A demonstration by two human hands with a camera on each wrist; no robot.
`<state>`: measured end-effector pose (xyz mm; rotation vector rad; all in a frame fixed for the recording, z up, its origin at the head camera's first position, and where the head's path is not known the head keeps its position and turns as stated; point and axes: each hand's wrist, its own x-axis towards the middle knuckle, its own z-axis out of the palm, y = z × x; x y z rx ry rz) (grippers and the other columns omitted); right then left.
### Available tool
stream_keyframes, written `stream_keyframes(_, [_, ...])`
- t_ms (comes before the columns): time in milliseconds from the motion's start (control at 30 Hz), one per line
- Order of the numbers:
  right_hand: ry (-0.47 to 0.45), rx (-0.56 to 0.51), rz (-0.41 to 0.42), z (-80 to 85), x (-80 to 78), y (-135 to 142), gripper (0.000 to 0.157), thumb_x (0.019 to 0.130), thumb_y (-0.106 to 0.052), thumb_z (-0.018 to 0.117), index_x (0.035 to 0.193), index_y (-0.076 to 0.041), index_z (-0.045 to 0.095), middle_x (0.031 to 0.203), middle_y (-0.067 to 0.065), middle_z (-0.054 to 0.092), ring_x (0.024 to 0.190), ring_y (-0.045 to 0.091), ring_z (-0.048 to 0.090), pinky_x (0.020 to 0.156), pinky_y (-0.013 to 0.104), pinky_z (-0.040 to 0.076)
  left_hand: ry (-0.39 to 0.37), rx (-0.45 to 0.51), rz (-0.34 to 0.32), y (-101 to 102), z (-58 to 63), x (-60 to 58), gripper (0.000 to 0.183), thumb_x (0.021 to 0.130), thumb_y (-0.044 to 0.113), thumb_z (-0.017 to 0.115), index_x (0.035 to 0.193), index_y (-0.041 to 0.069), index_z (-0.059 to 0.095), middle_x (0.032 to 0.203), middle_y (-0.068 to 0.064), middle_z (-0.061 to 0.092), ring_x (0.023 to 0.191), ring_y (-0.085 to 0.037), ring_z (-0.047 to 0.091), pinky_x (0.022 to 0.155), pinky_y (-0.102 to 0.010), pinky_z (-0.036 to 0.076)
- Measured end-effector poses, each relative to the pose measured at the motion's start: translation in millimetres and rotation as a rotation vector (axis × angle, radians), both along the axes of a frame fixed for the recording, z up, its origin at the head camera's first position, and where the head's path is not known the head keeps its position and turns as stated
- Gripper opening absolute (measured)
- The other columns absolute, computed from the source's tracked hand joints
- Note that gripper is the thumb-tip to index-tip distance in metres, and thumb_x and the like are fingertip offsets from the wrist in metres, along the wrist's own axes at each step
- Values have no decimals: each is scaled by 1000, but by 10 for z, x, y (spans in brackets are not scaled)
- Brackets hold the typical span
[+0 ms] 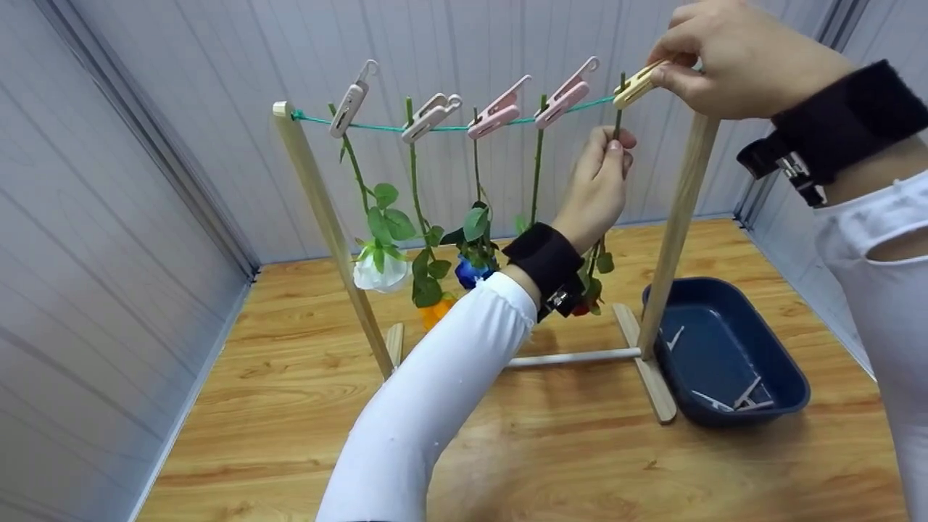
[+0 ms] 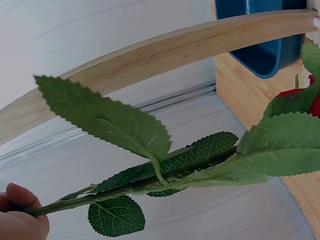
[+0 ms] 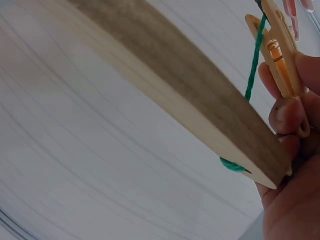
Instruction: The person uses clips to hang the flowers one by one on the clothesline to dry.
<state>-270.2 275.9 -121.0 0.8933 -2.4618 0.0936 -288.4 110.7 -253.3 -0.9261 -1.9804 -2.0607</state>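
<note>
My right hand (image 1: 739,61) pinches a yellow clothespin (image 1: 635,88) at the right end of the green cord (image 3: 255,60). The clothespin sits over the cord beside a flower stem. Lower down, my left hand (image 1: 598,181) grips that stem between thumb and fingers. It belongs to a red artificial rose (image 2: 315,102) hanging head down, with toothed green leaves (image 2: 107,120). Left of it along the cord, two pink clothespins and two pale ones hold more upside-down stems. Among these blooms are a white rose (image 1: 380,271), an orange flower (image 1: 438,312) and a blue rose (image 1: 473,271).
Two wooden posts (image 1: 678,232) carry the cord, joined low down by a white rod (image 1: 573,357). A dark blue basin (image 1: 725,348) with several loose clothespins (image 1: 750,395) stands right of the frame on the wood-grain floor. Pale panelled walls enclose the space.
</note>
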Motion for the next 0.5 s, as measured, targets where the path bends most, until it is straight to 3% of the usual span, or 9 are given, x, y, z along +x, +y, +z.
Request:
stream_keyframes(100, [-9, 15, -5, 2, -2, 4, 21, 106, -2, 62, 109, 15, 74, 99, 26, 63, 84, 29, 47, 70, 32, 33, 1, -1, -1, -5, -5, -4, 26, 119, 9, 26, 120, -1, 50, 90, 0, 39, 80, -10, 39, 73, -19, 32])
stream_keyframes(267, [-13, 26, -4, -4, -14, -2, 24, 106, -5, 63, 111, 15, 74, 100, 27, 63, 87, 34, 49, 74, 43, 36, 5, 0, -8, -15, -11, -14, 28, 119, 8, 25, 122, -4, 50, 91, -1, 39, 80, -10, 38, 73, -20, 32])
stream_keyframes(500, [-9, -6, -6, -31, -23, -7, 28, 106, -9, 59, 111, 14, 75, 98, 26, 63, 88, 34, 47, 77, 45, 35, 3, 10, -17, -22, -12, -23, 30, 119, 8, 24, 123, -8, 49, 92, -1, 38, 82, -10, 38, 75, -19, 31])
